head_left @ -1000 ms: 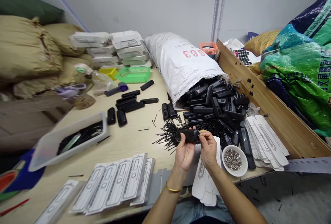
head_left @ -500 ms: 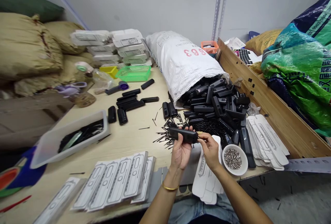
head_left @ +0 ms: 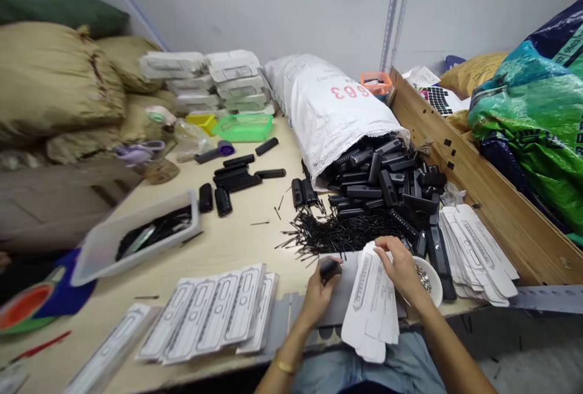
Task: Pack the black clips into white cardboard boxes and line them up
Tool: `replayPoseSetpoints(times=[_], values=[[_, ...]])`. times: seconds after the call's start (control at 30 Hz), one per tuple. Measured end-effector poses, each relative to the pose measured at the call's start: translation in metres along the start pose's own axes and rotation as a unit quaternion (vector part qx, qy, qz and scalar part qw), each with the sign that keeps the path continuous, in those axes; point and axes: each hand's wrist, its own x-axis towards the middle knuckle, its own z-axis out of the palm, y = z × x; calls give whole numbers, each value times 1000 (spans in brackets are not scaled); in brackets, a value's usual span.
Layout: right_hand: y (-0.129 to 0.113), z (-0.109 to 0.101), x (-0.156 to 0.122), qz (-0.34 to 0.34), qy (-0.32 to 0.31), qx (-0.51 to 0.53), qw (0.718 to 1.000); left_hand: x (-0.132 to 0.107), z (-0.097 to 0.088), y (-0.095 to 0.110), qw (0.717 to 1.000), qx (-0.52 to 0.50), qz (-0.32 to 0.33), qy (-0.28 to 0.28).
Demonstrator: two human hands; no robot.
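My left hand (head_left: 317,291) is closed around a black elongated plastic casing (head_left: 330,269), held end-on toward me above the near table edge. To its right, a stack of white printed cards (head_left: 368,309) lies at the table's edge, partly overhanging my lap. My right hand (head_left: 401,263) has its thumb and fingers closed at the top end of the upper card. Under my right wrist, partly hidden, is a white bowl (head_left: 436,291) of small metal parts (head_left: 423,277). Beyond both hands spreads a heap of thin black pins (head_left: 339,233).
A white sack (head_left: 332,108) spills black casings (head_left: 387,181) onto the table. More white cards (head_left: 478,254) lie by the wooden side board (head_left: 483,193). Packed cards (head_left: 214,315) and a translucent tray (head_left: 91,260) of black pieces are on the left.
My left hand has lowered toward me, turning the black casing end-on. My right hand has left the casing and moved right to the top of the white cards. The view has shifted slightly.
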Motion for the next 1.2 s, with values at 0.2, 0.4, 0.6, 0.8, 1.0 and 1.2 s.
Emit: replayPoseSetpoints(times=[0.2,0.4,0.6,0.8,1.0,1.2], values=[[15,-7,1,49,-191,-271,942,66,18,-33,994,72,-11,79],[17,-9,35,128,-233,-238,934,94,42,-29,975,162,133,73],[-4,-28,68,-35,-118,-130,984,46,47,28,970,-152,-129,-141],[-19,-21,96,-134,-252,255,924,25,52,39,826,-406,-304,-246],[-23,26,65,-15,40,264,963,39,47,35,923,-295,-213,-126],[-29,61,50,45,87,235,967,45,53,37,985,-138,-100,6]])
